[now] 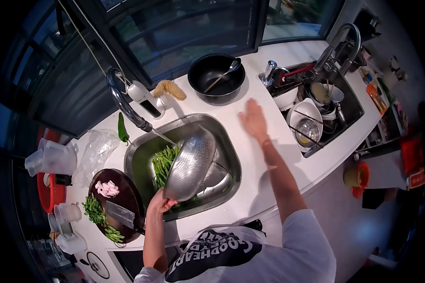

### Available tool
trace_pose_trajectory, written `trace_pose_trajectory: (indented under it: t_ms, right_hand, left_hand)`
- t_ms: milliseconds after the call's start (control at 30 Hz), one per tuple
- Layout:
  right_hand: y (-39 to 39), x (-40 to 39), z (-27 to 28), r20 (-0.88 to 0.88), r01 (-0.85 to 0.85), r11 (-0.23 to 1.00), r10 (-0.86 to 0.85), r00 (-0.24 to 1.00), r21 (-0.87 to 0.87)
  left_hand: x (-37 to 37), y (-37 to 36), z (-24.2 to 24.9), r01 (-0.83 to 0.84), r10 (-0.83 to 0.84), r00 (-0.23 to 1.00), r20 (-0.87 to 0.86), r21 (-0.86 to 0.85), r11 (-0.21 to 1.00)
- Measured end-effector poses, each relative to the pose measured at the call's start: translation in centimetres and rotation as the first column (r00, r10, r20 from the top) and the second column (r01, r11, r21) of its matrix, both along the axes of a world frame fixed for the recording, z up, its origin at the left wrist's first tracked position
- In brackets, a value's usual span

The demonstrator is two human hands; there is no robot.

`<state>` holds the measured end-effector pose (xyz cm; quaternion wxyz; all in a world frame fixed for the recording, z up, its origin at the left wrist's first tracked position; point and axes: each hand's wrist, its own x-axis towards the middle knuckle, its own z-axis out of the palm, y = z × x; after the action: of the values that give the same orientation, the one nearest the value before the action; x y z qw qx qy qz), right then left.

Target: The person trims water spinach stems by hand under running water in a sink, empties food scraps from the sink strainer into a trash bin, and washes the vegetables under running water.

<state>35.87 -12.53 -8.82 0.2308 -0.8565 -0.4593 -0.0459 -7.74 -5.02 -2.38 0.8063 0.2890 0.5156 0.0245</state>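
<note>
My left hand [161, 203] grips the rim of a perforated metal colander [191, 165], which is tilted on its side over the sink [236, 177]. Cut green stalks [164, 162] show beside the colander, and water seems to run from the faucet [134, 118] toward them. A second shiny metal vessel [216, 181] lies in the basin, partly hidden by the colander. Slightly blurred, my right hand [253, 120] is stretched out flat above the white counter, right of the sink. It holds nothing and is near a black bowl [210, 78] with a spoon in it.
Left of the sink, a round cutting board [133, 188] bears a cleaver [121, 214], pink slices [107, 188] and chopped greens [94, 211]. A green pepper [123, 127] and plastic bag [97, 153] lie behind it. At right, another sink [356, 111] holds stacked dishes.
</note>
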Motion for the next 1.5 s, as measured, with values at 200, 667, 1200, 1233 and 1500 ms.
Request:
trace_pose_trajectory:
  t_ms: [200, 667, 1200, 1233, 1500]
  right_hand:
    - [-1.5, -12.4, 1.7, -0.598, -0.291, 0.872, 0.484, 0.639, 0.395]
    - [4.2, -21.8, -4.0, -0.790, -0.351, 0.897, 0.414, 0.452, 0.269]
    - [14.1, -22.0, -2.4, -0.716, 0.339, 0.932, 0.323, -0.619, 0.127]
    - [14.2, -21.9, -2.1, -0.734, 0.241, 0.953, 0.298, -0.610, 0.186]
    - [14.2, -22.2, -0.6, -0.969, -0.006, 0.985, 0.169, -0.180, 0.173]
  left_hand:
    - [7.7, -0.2, 4.4, 0.134, -0.147, 0.987, 0.060, 0.184, 0.974]
    - [24.1, -5.3, 0.5, 0.283, -0.164, 0.958, -0.236, 0.875, 0.392]
    - [11.9, 9.2, -1.4, -0.476, 0.330, 0.836, 0.439, 0.280, 0.834]
    - [11.1, 9.0, -1.0, -0.491, 0.378, 0.854, 0.357, 0.316, 0.812]
    - [5.2, 11.2, -15.6, 0.043, 0.608, 0.664, -0.435, 0.834, 0.550]
